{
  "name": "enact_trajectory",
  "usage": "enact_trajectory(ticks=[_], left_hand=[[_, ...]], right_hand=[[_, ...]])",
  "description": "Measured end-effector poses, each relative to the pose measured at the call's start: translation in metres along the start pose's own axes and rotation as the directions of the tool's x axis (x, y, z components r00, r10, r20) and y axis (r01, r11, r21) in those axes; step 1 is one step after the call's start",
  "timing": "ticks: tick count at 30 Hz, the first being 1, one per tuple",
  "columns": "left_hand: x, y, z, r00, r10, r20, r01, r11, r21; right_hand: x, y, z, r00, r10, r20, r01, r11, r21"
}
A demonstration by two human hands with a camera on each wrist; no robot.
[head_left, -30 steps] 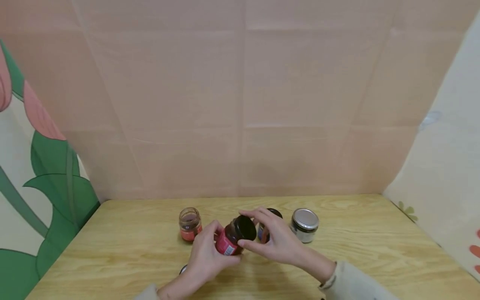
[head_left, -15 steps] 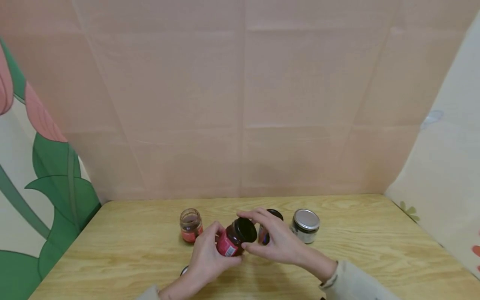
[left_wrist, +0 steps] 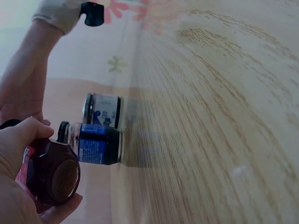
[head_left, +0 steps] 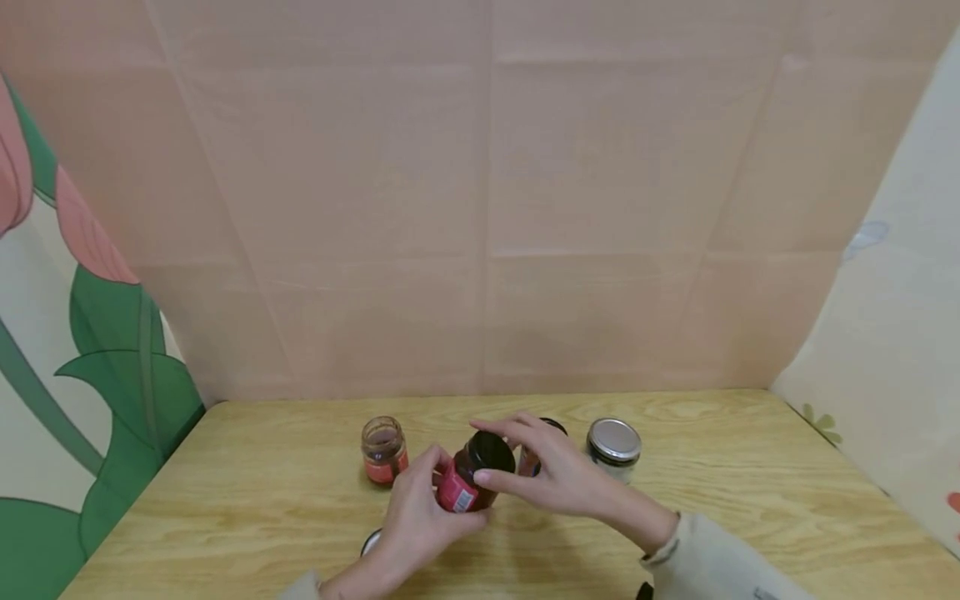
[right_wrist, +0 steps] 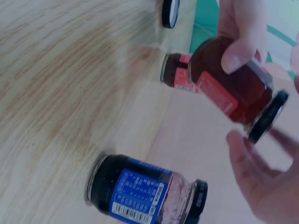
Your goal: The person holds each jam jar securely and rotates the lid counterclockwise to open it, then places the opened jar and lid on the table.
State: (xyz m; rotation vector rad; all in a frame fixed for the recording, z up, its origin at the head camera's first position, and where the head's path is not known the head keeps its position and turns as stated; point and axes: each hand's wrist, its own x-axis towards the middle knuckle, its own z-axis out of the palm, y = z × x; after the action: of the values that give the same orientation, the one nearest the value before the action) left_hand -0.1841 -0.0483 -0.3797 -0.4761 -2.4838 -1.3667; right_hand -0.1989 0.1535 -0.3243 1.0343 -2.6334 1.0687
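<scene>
My left hand [head_left: 423, 521] grips a dark glass jar [head_left: 459, 490] with a pink-red label, holding it above the table with its top tilted right. Its round base [left_wrist: 64, 179] faces the left wrist camera. A black lid [head_left: 491, 451] sits on the jar's mouth. The thumb and fingers of my right hand [head_left: 558, 475] pinch this lid at opposite edges. Behind the right hand stands a blue-labelled jar [right_wrist: 138, 191] with a black lid, partly hidden in the head view. Left of the held jar, a lidless jar [head_left: 384, 454] with a red label stands upright.
A jar with a silver lid [head_left: 613, 440] stands at the right, beside the blue-labelled one. One loose lid [right_wrist: 171, 11] lies on the wooden table [head_left: 225, 500], mostly covered by my left wrist in the head view. A pinkish sheet [head_left: 480, 208] hangs behind.
My right thumb and fingers have shifted round the lid, the thumb moving slightly left and up. The jar stays in my left hand, about as tilted as before.
</scene>
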Motion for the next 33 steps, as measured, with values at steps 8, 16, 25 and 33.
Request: enact_trajectory(ticks=[8,16,25,33], left_hand=[[0.002,0.000,0.001,1.000,0.019,-0.001,-0.019,1.000,0.024],[-0.001,0.000,-0.002,0.999,-0.022,0.042,0.022,1.000,-0.007],[0.002,0.000,-0.002,0.997,-0.064,0.032,0.064,0.998,-0.017],[0.006,-0.002,-0.002,0.997,-0.071,0.020,0.072,0.996,-0.052]], right_hand=[[0.010,-0.007,0.006,0.984,0.148,-0.102,-0.169,0.956,-0.239],[0.014,-0.007,0.006,0.984,0.164,-0.065,-0.175,0.960,-0.219],[0.010,-0.008,0.001,0.989,0.147,-0.018,-0.148,0.979,-0.141],[0.008,-0.008,-0.001,0.992,0.115,-0.046,-0.118,0.989,-0.090]])
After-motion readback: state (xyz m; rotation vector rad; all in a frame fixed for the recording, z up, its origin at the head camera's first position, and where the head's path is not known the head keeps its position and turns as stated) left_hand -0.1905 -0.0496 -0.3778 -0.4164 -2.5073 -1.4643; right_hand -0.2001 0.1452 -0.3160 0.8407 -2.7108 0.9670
